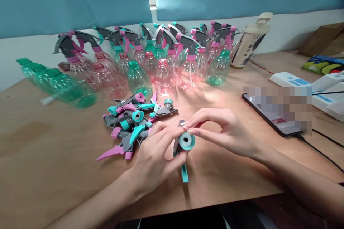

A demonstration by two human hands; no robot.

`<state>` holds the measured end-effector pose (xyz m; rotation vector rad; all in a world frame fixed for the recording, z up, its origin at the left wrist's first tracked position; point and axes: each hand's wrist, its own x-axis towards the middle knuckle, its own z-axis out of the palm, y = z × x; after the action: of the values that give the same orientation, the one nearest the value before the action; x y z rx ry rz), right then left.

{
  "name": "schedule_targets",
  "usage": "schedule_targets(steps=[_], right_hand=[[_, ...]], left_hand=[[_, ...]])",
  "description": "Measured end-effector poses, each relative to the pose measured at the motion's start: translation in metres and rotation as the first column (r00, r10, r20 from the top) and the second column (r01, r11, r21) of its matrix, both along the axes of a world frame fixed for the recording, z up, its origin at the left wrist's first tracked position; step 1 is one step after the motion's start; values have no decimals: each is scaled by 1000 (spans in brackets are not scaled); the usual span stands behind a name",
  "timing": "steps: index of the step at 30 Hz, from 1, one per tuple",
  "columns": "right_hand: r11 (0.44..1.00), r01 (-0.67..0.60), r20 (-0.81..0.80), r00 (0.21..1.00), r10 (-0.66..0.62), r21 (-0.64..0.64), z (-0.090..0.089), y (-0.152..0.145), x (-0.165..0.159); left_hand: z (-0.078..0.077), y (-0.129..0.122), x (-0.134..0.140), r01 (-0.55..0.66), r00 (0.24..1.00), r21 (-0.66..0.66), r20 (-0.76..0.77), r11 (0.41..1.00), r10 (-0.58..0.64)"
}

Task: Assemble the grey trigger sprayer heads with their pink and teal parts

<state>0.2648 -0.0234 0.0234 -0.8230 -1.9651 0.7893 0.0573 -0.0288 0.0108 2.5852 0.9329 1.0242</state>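
My left hand (158, 154) is wrapped around a grey trigger spray head (187, 141) with a teal collar. The collar's open underside faces up towards me, and the teal trigger sticks out below my thumb. Thumb and index fingertips of my right hand (223, 130) are pinched together just above the collar, close to my left fingertips. Whatever lies between them is too small to make out. Left of my hands is a heap of loose spray heads (137, 116), grey with pink or teal parts. One teal-collared spray head (164, 109) lies at the heap's right side.
Behind the heap stand several pink and green bottles, some uncapped like the clear pink bottle (164, 78), others topped with spray heads. Green bottles (61, 84) lie at left. A phone (279, 118), power strip (292, 82) and cream drink bottle (251, 41) are at right.
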Motion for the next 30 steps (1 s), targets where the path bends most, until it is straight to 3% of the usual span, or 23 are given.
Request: schedule_targets(steps=[6,9,13,16,22,27,30], right_hand=[[977,-118,110,984,139,-179,9,5,1],[939,-178,228,941,250,-294,19,10,-1],[906,-256,321,874,366,-336,29,16,-5],[885,-291,248,886,393,-363,26,16,-5],[854,-331,53,922,383,-402,1,14,-4],[872,-299,-75,953,294,-387,-12,13,-11],[798,-377,-148,925,351,-471,-12,14,-8]], left_hand=[[-5,9,-3,47,998,10,-33,999,-46],[-9,10,-4,103,992,-14,-67,995,-104],[-11,9,-6,151,980,-90,-117,985,-161],[-13,11,-8,168,977,-124,-111,978,-182],[-19,14,-6,138,988,-174,-40,975,-146],[-17,15,-4,98,995,-149,-11,984,-101],[-15,14,-3,101,994,-155,-29,983,-106]])
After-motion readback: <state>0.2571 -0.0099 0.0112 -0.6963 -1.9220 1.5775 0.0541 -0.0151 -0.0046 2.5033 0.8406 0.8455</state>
